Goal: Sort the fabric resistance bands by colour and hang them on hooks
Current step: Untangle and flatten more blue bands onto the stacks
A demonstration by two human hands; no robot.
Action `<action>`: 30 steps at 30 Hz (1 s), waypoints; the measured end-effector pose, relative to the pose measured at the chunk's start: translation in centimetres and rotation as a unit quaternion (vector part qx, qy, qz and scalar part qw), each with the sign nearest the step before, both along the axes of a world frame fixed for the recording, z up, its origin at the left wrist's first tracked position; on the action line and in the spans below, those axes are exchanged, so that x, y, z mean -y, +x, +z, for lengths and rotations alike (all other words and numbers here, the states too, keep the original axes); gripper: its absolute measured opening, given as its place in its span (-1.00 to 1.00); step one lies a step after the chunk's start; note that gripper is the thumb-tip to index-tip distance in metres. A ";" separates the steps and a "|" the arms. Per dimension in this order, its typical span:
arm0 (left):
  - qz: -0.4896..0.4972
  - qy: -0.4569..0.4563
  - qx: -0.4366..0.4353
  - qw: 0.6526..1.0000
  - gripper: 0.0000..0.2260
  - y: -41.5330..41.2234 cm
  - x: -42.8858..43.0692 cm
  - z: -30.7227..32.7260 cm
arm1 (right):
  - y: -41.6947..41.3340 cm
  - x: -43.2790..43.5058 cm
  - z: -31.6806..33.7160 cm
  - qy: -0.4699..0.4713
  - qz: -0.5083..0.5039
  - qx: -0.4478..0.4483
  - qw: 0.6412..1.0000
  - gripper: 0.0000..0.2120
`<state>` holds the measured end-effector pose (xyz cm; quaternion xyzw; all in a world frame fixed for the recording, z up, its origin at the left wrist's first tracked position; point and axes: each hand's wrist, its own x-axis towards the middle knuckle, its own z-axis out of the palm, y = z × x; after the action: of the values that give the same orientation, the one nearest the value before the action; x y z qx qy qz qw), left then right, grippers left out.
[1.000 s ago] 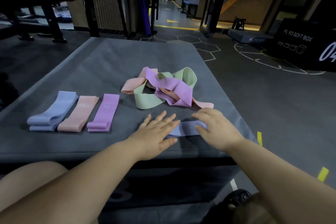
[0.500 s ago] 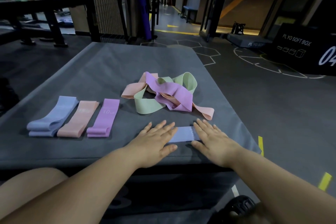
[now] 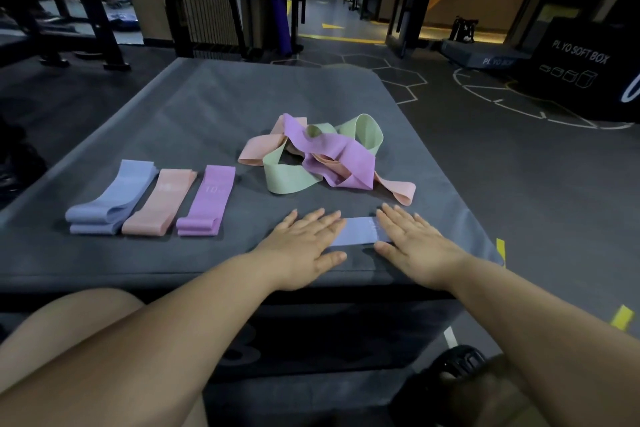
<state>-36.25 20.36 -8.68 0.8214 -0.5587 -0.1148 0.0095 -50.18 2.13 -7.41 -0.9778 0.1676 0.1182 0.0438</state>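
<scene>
A gym floor with painted lines runs behind the grey padded surface (image 3: 242,97) where the sorting is laid out. Both hands lie flat, palms down. The left hand (image 3: 304,246) and the right hand (image 3: 415,248) each press one end of a blue band (image 3: 360,230), fingers (image 3: 327,221) straight and spread, gripping nothing. They are probably smoothing it so that it folds as neatly as the ones already sorted.

The band lies crosswise under the fingertips, its middle bare between the two hands. Well to the left of the left fingers, three folded lots sit side by side: the blue stack (image 3: 110,201), the peach band (image 3: 161,204) and the purple band (image 3: 207,201). Just beyond the fingertips lies a tangled heap (image 3: 322,152) of green, purple and peach bands, not yet sorted. No hooks are in view.
</scene>
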 end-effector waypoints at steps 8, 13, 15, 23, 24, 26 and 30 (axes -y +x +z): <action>0.001 0.007 -0.005 1.000 -0.43 0.0 0.0 0.2 | -0.1 1.2 1.2 0.055 -0.097 0.161 0.981 -0.53; 0.008 0.007 -0.023 1.000 -0.42 -0.1 0.1 0.4 | 0.4 0.9 2.0 0.047 -0.215 0.189 0.957 -0.73; 0.011 0.004 -0.034 0.999 -0.42 -0.1 0.1 0.6 | 0.6 0.8 2.1 0.063 -0.233 0.183 0.953 -0.78; 0.025 -0.014 -0.060 0.998 -0.45 -0.1 0.2 0.8 | 1.5 0.8 2.2 0.104 -0.274 0.160 0.943 -0.81; 0.033 -0.029 -0.076 0.996 -0.46 0.0 0.3 0.8 | 1.6 0.9 2.2 0.112 -0.276 0.156 0.942 -0.84; 0.050 -0.076 -0.120 0.989 -0.47 0.3 0.5 0.7 | 1.7 1.1 2.0 0.123 -0.277 0.163 0.939 -0.88; 0.116 -0.173 -0.150 0.966 -0.53 0.8 0.7 0.6 | 1.8 1.5 1.5 0.150 -0.267 0.190 0.933 -0.87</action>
<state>-35.42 19.71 -8.10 0.8397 -0.4631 -0.1363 0.2485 -48.41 0.64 -5.87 -0.8832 0.3912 -0.0621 0.2511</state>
